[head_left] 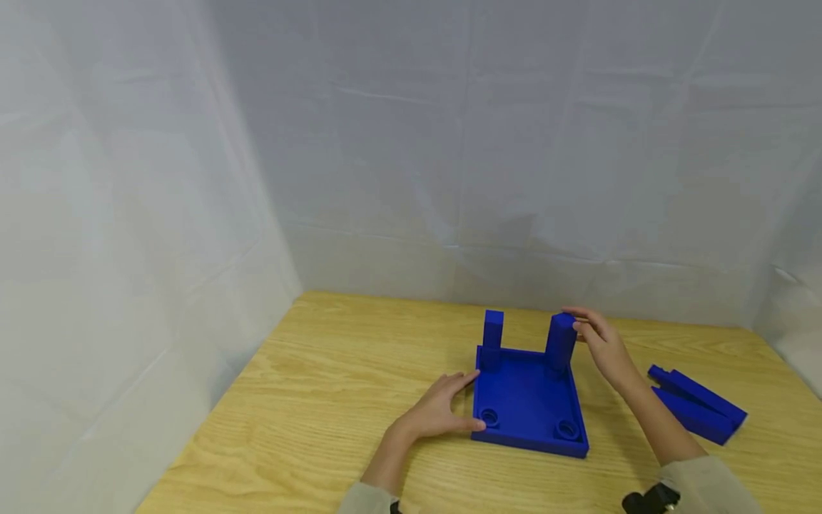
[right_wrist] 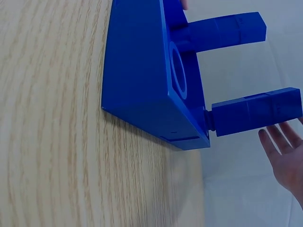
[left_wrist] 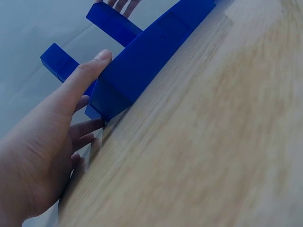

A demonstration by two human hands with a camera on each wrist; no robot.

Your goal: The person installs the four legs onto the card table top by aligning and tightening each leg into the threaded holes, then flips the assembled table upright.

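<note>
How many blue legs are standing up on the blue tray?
2. One leg stands at the far left corner of the tray; the other leg at the far right corner, by the right hand.

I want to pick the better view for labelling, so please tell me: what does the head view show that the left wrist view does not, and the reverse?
Only the head view shows the two spare blue plastic legs lying on the wooden table at the right, the right hand touching the top of the far right blue square leg, and two empty round sockets in the tray floor.

Only the left wrist view shows the tray's outer side wall close up, with the left thumb pressed on it.

Both show the blue plastic square tray, the left hand and two upright legs.
</note>
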